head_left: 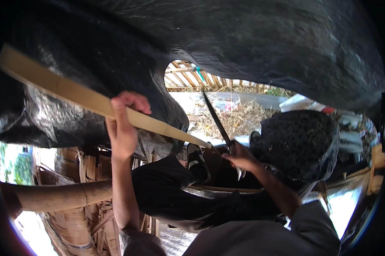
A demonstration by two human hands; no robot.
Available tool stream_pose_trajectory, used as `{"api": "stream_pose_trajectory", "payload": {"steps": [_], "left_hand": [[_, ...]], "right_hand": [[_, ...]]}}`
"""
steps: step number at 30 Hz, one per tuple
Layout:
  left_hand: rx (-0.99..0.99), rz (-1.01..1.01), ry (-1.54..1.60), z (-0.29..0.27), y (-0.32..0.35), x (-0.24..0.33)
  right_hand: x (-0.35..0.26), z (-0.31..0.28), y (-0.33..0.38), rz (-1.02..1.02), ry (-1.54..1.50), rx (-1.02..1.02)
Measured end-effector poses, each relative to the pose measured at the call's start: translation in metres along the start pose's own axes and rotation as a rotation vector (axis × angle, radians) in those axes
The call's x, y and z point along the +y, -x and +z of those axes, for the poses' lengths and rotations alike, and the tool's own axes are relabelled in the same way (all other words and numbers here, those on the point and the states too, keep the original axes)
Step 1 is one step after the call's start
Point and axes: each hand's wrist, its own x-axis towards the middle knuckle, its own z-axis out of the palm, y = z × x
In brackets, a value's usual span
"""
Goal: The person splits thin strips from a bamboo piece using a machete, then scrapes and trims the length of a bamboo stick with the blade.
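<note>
A long, pale bamboo strip (75,94) slants from the upper left down toward the middle. My left hand (125,128) is closed around it, thumb on the near face and fingers curled over the top edge. In my right hand (242,157) is a machete (216,117), its dark, narrow blade pointing up and away. A shiny, pale end sticks out below that fist. The strip's lower end (205,143) lies close to the machete and my right hand; whether they touch I cannot tell. Below it show my dark trousers (205,211) and a sandalled foot (196,162).
Black plastic sheeting (260,47) hangs low overhead and along the left. A thick bamboo pole (68,195) crosses at left, above bundled bamboo strips (71,219). To the right sits a bulky dark, patterned bundle (297,143). Dry straw (235,115) and a slatted bamboo fence (192,77) lie beyond.
</note>
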Motion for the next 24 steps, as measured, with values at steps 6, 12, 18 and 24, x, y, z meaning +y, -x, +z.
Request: {"api": "stream_pose_trajectory", "payload": {"steps": [6, 12, 18, 24], "left_hand": [[0.034, -0.207, 0.162, 0.009, -0.007, -0.015], [0.099, -0.139, 0.335, 0.016, -0.016, -0.028], [0.2, -0.139, 0.121, 0.015, -0.022, -0.043], [0.154, -0.031, 0.105, 0.023, -0.038, -0.068]], "right_hand": [[0.042, -0.002, -0.004, 0.379, -0.325, -0.028], [-0.042, -0.01, 0.051, -0.07, -0.103, -0.048], [-0.158, -0.029, 0.085, -0.738, 0.072, 0.105], [-0.237, -0.045, 0.083, -1.116, 0.177, 0.191]]}}
